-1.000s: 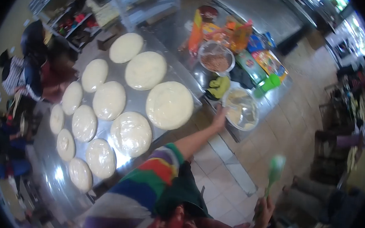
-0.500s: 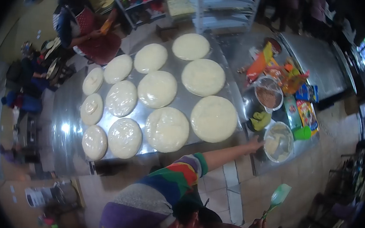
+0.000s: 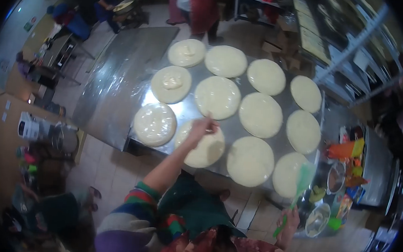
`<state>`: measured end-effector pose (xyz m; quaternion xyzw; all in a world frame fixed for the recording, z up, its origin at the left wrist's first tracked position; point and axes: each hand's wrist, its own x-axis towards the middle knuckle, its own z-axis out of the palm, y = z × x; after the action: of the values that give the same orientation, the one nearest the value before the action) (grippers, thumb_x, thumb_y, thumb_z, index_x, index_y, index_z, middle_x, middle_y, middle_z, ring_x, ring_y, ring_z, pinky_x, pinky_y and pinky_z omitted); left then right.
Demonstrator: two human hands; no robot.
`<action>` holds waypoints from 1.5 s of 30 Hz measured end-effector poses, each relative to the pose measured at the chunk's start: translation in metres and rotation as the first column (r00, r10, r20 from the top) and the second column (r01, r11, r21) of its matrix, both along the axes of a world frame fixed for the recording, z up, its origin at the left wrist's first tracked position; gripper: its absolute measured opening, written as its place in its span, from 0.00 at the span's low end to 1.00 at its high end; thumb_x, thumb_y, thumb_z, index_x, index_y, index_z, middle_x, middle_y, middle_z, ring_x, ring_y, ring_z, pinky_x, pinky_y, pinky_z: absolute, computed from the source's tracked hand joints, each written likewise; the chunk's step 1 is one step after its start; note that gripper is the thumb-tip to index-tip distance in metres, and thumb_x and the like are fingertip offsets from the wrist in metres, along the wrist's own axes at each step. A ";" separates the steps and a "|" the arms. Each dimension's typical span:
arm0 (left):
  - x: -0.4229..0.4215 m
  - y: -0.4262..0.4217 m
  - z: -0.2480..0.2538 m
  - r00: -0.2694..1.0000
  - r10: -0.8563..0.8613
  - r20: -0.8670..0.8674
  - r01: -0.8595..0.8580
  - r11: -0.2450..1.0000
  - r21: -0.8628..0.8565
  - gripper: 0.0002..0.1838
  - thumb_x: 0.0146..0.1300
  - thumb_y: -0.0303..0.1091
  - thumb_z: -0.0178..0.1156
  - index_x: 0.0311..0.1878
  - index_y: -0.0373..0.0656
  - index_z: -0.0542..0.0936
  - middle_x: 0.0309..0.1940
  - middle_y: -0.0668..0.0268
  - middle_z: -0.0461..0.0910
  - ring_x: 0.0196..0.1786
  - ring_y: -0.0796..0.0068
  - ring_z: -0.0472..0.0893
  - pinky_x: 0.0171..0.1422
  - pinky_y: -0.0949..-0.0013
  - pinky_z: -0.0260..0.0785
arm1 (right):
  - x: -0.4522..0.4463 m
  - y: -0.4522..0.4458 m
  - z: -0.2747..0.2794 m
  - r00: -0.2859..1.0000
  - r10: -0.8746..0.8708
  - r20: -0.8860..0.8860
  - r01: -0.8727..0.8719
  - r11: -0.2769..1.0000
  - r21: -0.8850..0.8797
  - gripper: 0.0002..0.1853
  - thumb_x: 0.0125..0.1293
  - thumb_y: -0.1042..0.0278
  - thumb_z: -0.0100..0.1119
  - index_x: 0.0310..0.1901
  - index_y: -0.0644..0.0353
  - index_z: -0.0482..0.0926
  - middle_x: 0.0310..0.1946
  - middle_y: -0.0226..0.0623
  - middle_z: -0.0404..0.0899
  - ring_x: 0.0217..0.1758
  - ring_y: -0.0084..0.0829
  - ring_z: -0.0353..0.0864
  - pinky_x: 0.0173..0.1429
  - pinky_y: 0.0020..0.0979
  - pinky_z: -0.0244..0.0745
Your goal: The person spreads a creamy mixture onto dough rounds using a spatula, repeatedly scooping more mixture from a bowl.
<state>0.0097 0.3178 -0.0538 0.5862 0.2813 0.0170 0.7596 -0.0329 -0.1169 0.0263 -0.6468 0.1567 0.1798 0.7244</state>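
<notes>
My left hand (image 3: 205,126) is over a large round pale slab (image 3: 199,152), like dough or cake, in the front row. Its fingers look loosely apart with nothing visible in them; whether they touch the surface I cannot tell. In my right hand (image 3: 290,223), at the lower right, is the handle of a green spatula (image 3: 304,179), blade up, in front of another pale round (image 3: 285,173). Several similar glossy rounds stand in rows on the metal table (image 3: 114,90). A blob of cream (image 3: 172,81) lies on one at the left.
Right of the rounds stand a bowl with pale cream (image 3: 317,220), a tub of brown filling (image 3: 335,178), a green cup (image 3: 334,224) and orange packets (image 3: 346,149). A rack (image 3: 359,48) is at the upper right. A person in a red apron (image 3: 203,10) stands across the table.
My view has turned left. My left hand has gone from the cream bowl's rim to above a front-row round. My right hand has raised the spatula near the table's right end.
</notes>
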 end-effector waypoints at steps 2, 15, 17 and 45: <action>-0.020 0.080 0.003 0.974 0.225 0.007 -0.225 0.973 0.058 0.34 0.67 0.61 0.37 0.42 0.36 0.78 0.30 0.66 0.77 0.35 0.76 0.76 0.43 0.69 0.70 | 0.029 0.062 -0.005 0.985 0.171 0.001 -0.171 0.983 -0.066 0.21 0.66 0.72 0.48 0.61 0.63 0.64 0.26 0.31 0.71 0.17 0.13 0.62 0.18 0.16 0.55; -0.005 0.330 -0.084 0.882 0.392 -0.263 -0.197 0.811 0.551 0.26 0.63 0.50 0.48 0.43 0.32 0.79 0.39 0.52 0.80 0.43 0.65 0.77 0.49 0.66 0.67 | 0.109 0.467 -0.101 0.614 0.764 0.196 -0.428 0.532 -0.730 0.22 0.64 0.74 0.48 0.61 0.54 0.68 0.40 0.50 0.78 0.42 0.44 0.78 0.47 0.38 0.71; -0.006 0.347 -0.112 0.895 0.339 -0.291 -0.244 0.916 0.317 0.24 0.65 0.52 0.46 0.45 0.38 0.75 0.30 0.64 0.76 0.30 0.75 0.73 0.35 0.70 0.66 | 0.111 0.484 -0.118 0.594 0.780 0.197 -0.356 0.474 -0.805 0.23 0.64 0.74 0.48 0.61 0.54 0.68 0.35 0.47 0.77 0.38 0.42 0.78 0.45 0.36 0.71; -0.013 0.235 -0.035 0.832 0.405 0.378 0.137 0.510 -0.849 0.30 0.66 0.53 0.43 0.64 0.43 0.64 0.58 0.59 0.70 0.56 0.62 0.73 0.60 0.58 0.69 | 0.059 0.454 -0.014 0.555 0.758 0.343 -0.518 0.637 -0.571 0.24 0.62 0.77 0.50 0.60 0.51 0.70 0.36 0.48 0.79 0.30 0.32 0.78 0.39 0.28 0.73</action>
<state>-0.0038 0.5529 -0.0888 0.0843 0.0765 0.1014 0.9883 0.0258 0.3375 0.0118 -0.8149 -0.2792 0.2035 0.4654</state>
